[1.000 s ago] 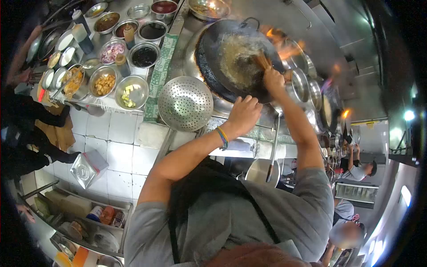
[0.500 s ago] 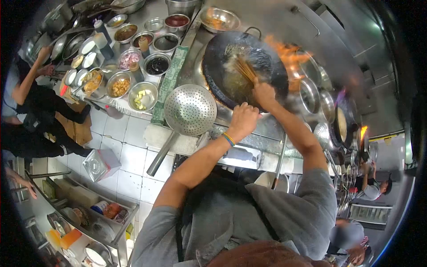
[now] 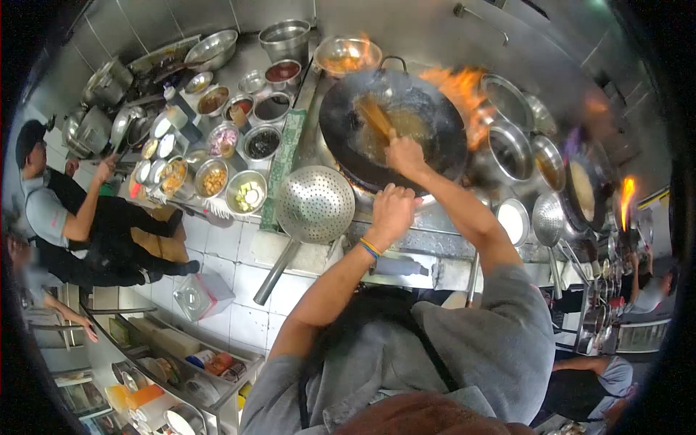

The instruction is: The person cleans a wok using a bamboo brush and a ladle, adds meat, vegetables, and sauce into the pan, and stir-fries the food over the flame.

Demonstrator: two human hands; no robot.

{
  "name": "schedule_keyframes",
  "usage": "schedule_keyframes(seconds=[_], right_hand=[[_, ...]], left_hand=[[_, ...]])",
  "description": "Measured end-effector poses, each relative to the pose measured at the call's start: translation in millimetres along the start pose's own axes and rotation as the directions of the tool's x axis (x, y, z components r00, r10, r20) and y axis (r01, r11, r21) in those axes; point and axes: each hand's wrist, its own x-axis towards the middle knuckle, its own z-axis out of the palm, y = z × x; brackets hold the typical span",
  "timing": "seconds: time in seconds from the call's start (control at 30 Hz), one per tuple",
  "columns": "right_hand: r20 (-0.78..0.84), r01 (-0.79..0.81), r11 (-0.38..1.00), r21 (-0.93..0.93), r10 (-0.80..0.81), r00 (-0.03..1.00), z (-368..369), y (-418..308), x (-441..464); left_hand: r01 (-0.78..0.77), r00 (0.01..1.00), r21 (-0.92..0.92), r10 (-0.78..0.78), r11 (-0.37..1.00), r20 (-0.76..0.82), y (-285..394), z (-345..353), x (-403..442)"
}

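Brush [image 3: 378,122] sits clenched in my right grip [image 3: 406,154], slanting forward and left from it over the wok [image 3: 448,136], whose near side my left grip [image 3: 394,210], just behind and farther from the bristles [image 3: 367,109], grasps.

The bamboo brush [image 3: 373,116] has swung from the wok's [image 3: 337,119] right side to left of its middle, the right hand [image 3: 404,156] shifting leftward over the wok with it. Flames [image 3: 467,94] at the wok's right rim now spread larger.
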Motion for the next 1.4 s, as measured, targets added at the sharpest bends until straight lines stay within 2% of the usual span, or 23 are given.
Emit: schedule_keyframes(seconds=[0.03, 0.13, 0.27, 0.3, 0.37, 0.47, 0.57, 0.67, 0.77, 0.8, 0.83, 0.9, 1.0, 1.1, 1.13, 1.23, 1.27, 1.4], right_hand=[[0.064, 0.019, 1.0, 0.014, -0.02, 0.998, -16, -5, -4], [-0.025, -0.154, 0.978, 0.141, 0.159, 0.987, -27, 20, 20], [0.006, 0.019, 0.991, 0.129, -0.02, 1.0, -16, -21, -9], [-0.2, 0.093, 0.995, 0.044, -0.082, 0.976, -11, -25, -16], [-0.027, -0.076, 0.968, 0.239, 0.085, 0.996, -17, -3, 13], [-0.028, -0.172, 0.953, 0.247, 0.185, 0.982, -13, -7, 17], [0.01, 0.024, 0.984, 0.176, -0.027, 1.0, -3, -24, -2], [-0.035, -0.167, 0.949, 0.266, 0.183, 0.982, -17, 2, 17], [-0.003, -0.143, 0.948, 0.285, 0.15, 0.989, -1, -14, 12], [0.05, -0.092, 0.976, 0.198, 0.084, 0.995, -16, -29, -6], [0.029, 0.027, 0.981, 0.19, -0.033, 0.999, -8, -30, -11], [-0.019, 0.009, 0.974, 0.228, -0.004, 1.0, -3, -6, 7], [0.006, -0.176, 0.96, 0.217, 0.179, 0.984, -5, 9, 26], [0.079, 0.063, 0.992, 0.107, -0.072, 0.994, -20, -12, -11], [0.07, 0.091, 0.99, 0.112, -0.1, 0.993, -15, -8, -9], [-0.124, -0.097, 0.969, 0.228, 0.128, 0.984, -6, 25, 27], [-0.123, -0.125, 0.975, 0.185, 0.149, 0.981, -8, 22, 28], [0.033, 0.117, 0.986, 0.123, -0.121, 0.992, -18, 4, 2]], left_hand=[[-0.002, 1.0, 0.009, 0.002, 1.0, -0.004, 1, 2, -1], [0.002, 1.0, 0.026, -0.002, 1.0, 0.02, 6, 2, -4], [-0.012, 1.0, 0.039, 0.012, 0.999, 0.01, 5, 2, 0], [-0.018, 1.0, 0.04, 0.018, 0.999, 0.005, 2, 1, 4], [-0.016, 1.0, 0.025, 0.016, 1.0, 0.01, 5, 3, 2], [-0.002, 1.0, -0.001, 0.002, 1.0, 0.03, 8, 0, 0], [-0.019, 1.0, 0.03, 0.019, 0.999, 0.006, 5, -1, 3], [-0.015, 1.0, 0.018, 0.015, 1.0, 0.016, 7, -1, 3], [-0.022, 1.0, 0.032, 0.021, 0.999, 0.02, 3, 3, -1], [-0.027, 1.0, 0.038, 0.027, 0.999, 0.013, 3, 4, 1], [-0.024, 1.0, 0.037, 0.024, 0.999, 0.01, 4, 4, 2], [-0.017, 1.0, 0.038, 0.017, 0.999, 0.008, 8, -2, 2], [0.002, 0.999, 0.024, -0.003, 1.0, 0.049, 8, -3, 2], [-0.007, 1.0, 0.036, 0.006, 0.999, 0.022, 6, 1, 1], [-0.013, 1.0, 0.028, 0.014, 1.0, -0.003, 5, 1, -1], [-0.021, 0.999, 0.006, 0.022, 1.0, -0.044, 7, 3, -3], [-0.02, 0.999, 0.003, 0.02, 1.0, -0.038, 7, 3, 0], [-0.041, 0.997, 0.015, 0.042, 0.999, -0.064, 3, 4, 0]])
